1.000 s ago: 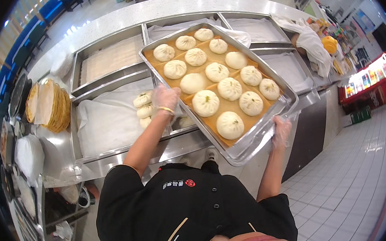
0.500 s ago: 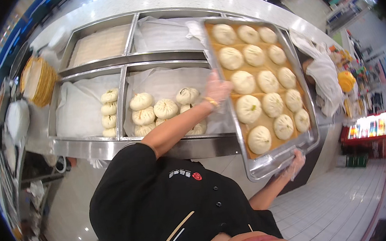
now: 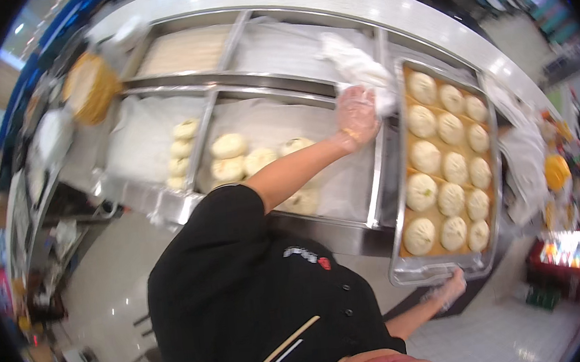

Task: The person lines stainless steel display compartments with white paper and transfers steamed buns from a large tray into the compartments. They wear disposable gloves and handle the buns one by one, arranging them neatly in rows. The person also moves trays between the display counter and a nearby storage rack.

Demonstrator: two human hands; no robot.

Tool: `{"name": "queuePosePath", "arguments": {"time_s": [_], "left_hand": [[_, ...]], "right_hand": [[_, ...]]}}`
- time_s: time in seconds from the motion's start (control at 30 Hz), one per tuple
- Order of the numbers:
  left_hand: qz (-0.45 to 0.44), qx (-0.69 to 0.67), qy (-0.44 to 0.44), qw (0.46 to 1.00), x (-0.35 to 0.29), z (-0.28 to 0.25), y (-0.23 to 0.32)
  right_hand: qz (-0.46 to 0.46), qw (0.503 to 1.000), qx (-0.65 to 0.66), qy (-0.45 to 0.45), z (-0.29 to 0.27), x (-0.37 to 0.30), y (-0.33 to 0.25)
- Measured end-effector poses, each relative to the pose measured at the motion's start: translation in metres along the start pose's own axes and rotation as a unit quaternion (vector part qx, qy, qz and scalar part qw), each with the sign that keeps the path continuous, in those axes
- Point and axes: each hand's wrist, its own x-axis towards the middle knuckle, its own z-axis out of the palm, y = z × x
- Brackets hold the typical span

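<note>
A metal tray (image 3: 410, 268) lined with brown paper carries several rows of white steamed buns (image 3: 451, 198) on the right side. My right hand (image 3: 448, 290), in a clear plastic glove, is closed on the tray's near edge. Apart from the tray, my gloved left hand (image 3: 358, 116) is over the metal divider, at the lower end of a crumpled white cloth (image 3: 357, 61). Motion blurs its fingers, so whether they grip the cloth is unclear. Left of it, more buns (image 3: 230, 157) sit in a paper-lined compartment, partly hidden by my forearm.
Another lined compartment (image 3: 133, 137) has a column of buns along its right side. Behind are two lined compartments (image 3: 186, 50). A stack of yellowish round sheets (image 3: 91, 88) stands at the left end. White cloth (image 3: 522, 162) and a yellow item (image 3: 556, 172) lie beyond the tray.
My left hand has let go of the tray's left side and is now at the white cloth. The tray has shifted right, away from the bun compartment, with my right hand still on it.
</note>
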Motion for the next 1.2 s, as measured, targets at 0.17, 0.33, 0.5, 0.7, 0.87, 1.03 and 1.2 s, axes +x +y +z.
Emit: {"name": "queuePosePath", "arguments": {"time_s": [0.17,0.33,0.5,0.7,0.87,1.03,1.2], "left_hand": [[0.034,-0.009,-0.096,0.995,0.028,0.023,-0.053],[-0.013,-0.166,-0.029,0.986,0.075,-0.047,-0.093],[-0.016,-0.361,0.038,0.932,0.104,-0.206,-0.137],[-0.048,-0.291,0.051,0.954,0.113,-0.362,-0.143],[-0.057,-0.219,0.101,0.969,0.084,-0.449,-0.179],[-0.169,-0.092,0.112,0.975,0.063,-0.515,-0.198],[-0.103,-0.077,0.026,0.991,0.054,-0.567,-0.286]], "right_hand": [[-0.059,0.833,-0.547,0.056,-0.045,-0.02,-0.07],[-0.374,0.793,-0.479,0.029,0.006,-0.036,-0.206],[-0.56,0.746,-0.068,-0.353,0.143,-0.127,-0.286],[-0.688,0.538,0.055,-0.485,0.265,-0.255,-0.331],[-0.632,0.456,0.125,-0.614,0.347,-0.366,-0.34],[-0.367,0.345,0.209,-0.838,0.402,-0.388,-0.389],[-0.376,0.45,0.224,-0.778,0.413,-0.408,-0.465]]}}
